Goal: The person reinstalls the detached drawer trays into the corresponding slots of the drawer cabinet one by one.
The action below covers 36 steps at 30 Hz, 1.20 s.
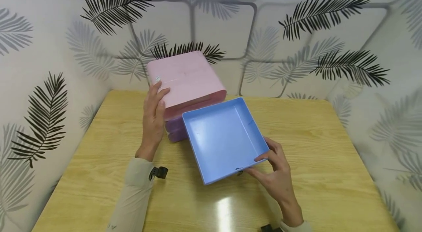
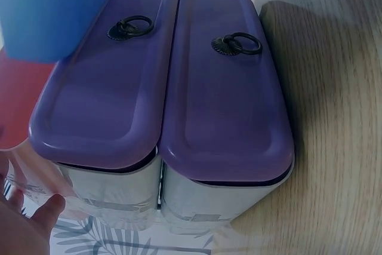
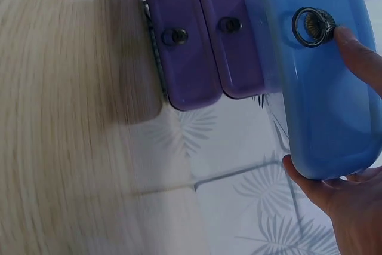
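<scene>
A blue drawer [image 1: 221, 140], open at the top and with nothing inside, is held tilted by my right hand [image 1: 277, 173] at its near right corner. In the right wrist view, the thumb lies on the drawer's front [image 3: 334, 106] beside a dark ring pull [image 3: 313, 27], with fingers around the side. My left hand [image 1: 155, 115] rests its fingers on the top and left edge of a pink case [image 1: 188, 78], whose front opening shows. That case sits on two stacked purple drawers [image 2: 233, 100], both closed and fitted with ring pulls.
A wood-grain table [image 1: 296, 144] lies under the stack and the drawer. Behind it rises a wall [image 1: 224, 34] with a leaf pattern. A black strap device [image 1: 159, 172] sits on the left wrist.
</scene>
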### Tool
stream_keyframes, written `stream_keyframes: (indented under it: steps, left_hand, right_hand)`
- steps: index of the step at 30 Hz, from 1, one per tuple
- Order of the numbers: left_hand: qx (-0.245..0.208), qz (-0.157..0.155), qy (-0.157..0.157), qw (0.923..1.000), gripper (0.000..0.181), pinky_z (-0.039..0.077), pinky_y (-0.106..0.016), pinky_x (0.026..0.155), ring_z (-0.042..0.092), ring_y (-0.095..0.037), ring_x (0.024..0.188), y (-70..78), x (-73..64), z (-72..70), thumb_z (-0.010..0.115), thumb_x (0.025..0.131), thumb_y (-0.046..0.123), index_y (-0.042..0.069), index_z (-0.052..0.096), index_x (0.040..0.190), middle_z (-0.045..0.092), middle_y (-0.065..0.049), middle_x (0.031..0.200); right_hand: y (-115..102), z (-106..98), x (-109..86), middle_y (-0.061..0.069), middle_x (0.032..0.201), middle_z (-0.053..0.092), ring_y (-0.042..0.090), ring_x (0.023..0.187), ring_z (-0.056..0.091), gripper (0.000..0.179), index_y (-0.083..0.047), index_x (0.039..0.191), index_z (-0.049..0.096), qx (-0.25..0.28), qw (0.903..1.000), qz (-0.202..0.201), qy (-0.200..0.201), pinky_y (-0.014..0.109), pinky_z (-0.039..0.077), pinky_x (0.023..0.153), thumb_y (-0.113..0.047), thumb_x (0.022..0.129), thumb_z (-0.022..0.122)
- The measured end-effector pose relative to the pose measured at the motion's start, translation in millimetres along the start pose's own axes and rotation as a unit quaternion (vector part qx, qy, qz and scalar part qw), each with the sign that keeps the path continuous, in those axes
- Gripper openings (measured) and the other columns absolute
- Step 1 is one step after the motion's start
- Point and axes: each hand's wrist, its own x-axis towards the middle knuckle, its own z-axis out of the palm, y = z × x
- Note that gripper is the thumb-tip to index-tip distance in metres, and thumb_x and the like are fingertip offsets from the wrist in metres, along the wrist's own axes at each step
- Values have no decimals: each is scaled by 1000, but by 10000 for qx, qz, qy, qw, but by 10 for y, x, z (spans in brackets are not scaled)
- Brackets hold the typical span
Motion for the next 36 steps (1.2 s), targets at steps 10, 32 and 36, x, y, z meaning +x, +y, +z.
stream_keyframes:
  steps: [10, 32, 36]
  left_hand:
    - [-57, 47, 18, 10000, 39, 13, -57, 132, 22, -23, 162, 15, -8, 3, 41, 110, 18, 14, 62, 142, 42, 0, 167]
    - [-153, 70, -14, 9999, 39, 9, -59, 132, 16, -25, 164, 8, 4, 3, 40, 110, 16, 15, 62, 143, 41, 1, 168]
    - [-98, -60, 15, 9999, 39, 10, -59, 132, 16, -23, 164, 8, -24, 7, 40, 110, 18, 17, 62, 143, 41, 3, 167]
  right_hand:
    - [-37, 152, 13, 22, 152, 48, 25, 139, 53, 43, -6, 87, 65, 61, 9999, -76, -83, 22, 51, 110, 13, 61, 93]
    - [-139, 345, 52, 22, 153, 46, 29, 138, 51, 46, -5, 89, 64, -4, 9994, -334, 65, 21, 52, 108, 15, 60, 93]
    - [-148, 370, 55, 21, 154, 46, 28, 138, 51, 45, -7, 88, 64, -111, 9992, -373, -5, 20, 52, 107, 11, 61, 95]
